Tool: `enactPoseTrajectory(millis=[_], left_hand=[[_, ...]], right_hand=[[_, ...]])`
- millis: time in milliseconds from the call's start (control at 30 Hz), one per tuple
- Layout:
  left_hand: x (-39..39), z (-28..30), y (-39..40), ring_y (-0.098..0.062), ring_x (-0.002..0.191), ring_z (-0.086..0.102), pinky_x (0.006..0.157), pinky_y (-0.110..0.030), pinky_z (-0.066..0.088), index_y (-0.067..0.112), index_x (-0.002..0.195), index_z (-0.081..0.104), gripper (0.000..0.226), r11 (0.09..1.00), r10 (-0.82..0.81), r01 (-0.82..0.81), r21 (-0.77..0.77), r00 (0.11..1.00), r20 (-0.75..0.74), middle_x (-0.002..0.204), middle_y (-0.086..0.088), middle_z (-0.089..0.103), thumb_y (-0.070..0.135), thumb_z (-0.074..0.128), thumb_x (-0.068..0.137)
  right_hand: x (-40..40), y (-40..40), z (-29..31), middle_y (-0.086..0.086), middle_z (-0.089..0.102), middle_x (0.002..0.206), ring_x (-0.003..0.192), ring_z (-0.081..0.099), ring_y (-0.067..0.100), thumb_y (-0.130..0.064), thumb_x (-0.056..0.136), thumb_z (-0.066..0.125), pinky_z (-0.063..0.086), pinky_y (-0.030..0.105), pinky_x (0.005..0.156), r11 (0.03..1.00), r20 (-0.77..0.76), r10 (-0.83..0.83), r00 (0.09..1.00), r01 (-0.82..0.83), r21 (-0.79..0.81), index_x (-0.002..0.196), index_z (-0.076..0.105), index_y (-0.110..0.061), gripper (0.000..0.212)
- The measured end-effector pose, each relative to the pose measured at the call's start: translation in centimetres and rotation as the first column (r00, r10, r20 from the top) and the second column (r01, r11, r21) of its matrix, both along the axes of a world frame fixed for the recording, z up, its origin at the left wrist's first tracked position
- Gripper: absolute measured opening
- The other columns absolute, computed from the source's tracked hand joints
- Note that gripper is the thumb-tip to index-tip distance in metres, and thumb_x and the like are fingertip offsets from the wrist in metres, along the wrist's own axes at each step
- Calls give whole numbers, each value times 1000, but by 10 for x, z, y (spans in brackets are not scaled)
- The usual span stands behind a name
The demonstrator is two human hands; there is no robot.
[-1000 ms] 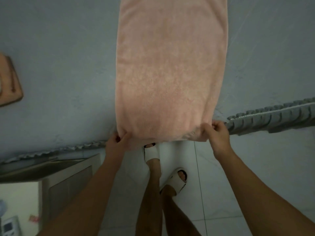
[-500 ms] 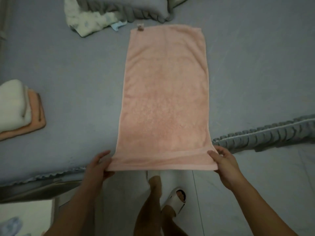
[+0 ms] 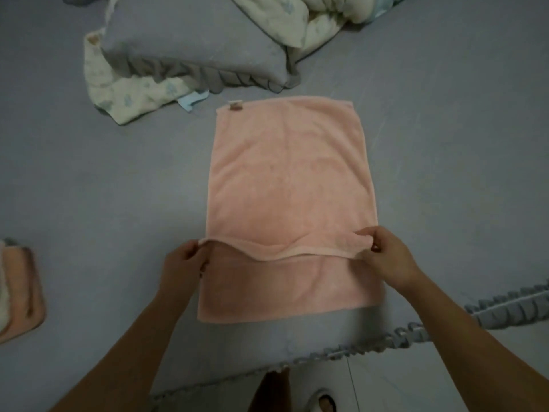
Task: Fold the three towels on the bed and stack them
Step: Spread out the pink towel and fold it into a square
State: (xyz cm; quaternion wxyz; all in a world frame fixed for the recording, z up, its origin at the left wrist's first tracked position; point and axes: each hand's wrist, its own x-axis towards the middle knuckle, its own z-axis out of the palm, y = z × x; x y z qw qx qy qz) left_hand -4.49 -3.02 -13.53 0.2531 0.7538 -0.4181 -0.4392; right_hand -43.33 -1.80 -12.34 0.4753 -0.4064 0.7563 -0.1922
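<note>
The soft, limp pink towel [image 3: 291, 179] is pinched at its near corners by the left hand [image 3: 185, 263] and right hand [image 3: 386, 257], where it is best held.

A salmon-pink rectangular terry towel [image 3: 292, 185] lies flat on the grey-blue bed sheet [image 3: 104, 188] at frame centre. The left hand [image 3: 184, 263] and right hand [image 3: 389, 257] each pinch a corner of its near hem, which is raised and doubled over the towel's lower part. A stack of folded towels [image 3: 17, 292] sits at the left edge. A grey ruffled pillow [image 3: 193, 46] and cream patterned quilt [image 3: 297, 22] occupy the upper frame.
</note>
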Motion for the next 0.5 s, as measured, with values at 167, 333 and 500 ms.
enactPoseTrajectory(millis=[167, 333, 500], left_hand=[[-1, -23, -81, -1, 48, 27, 50, -31, 24, 17, 58, 42, 43, 995, -64, 78, -68, 979, 193, 55, 10, 33, 47, 52, 87], [-10, -26, -166, -18, 66, 47, 60, -38, 39, 5, 78, 59, 30, 994, -97, 103, -33, 985, 144, 67, -8, 54, 33, 56, 91], [-24, -19, -228, -19, 77, 52, 68, -35, 42, 8, 97, 65, 15, 998, -14, 16, -57, 999, 44, 78, -7, 60, 17, 53, 93]], right_hand=[[-10, -51, -14, -6, 65, 102, 88, 62, 15, -13, 74, 68, 49, 29, 74, 898, -159, 433, 887, -410, 161, 112, 53, -41, 50], [-16, -96, -11, 0, 62, 113, 102, 61, 27, -20, 82, 63, 43, 31, 75, 763, -410, 625, 665, -630, 141, 116, 54, -25, 35], [-12, -159, 8, -13, 55, 67, 62, 52, 4, -23, 78, 62, 37, 19, 56, 970, -206, 185, 961, -213, -119, 71, 52, -31, 15]])
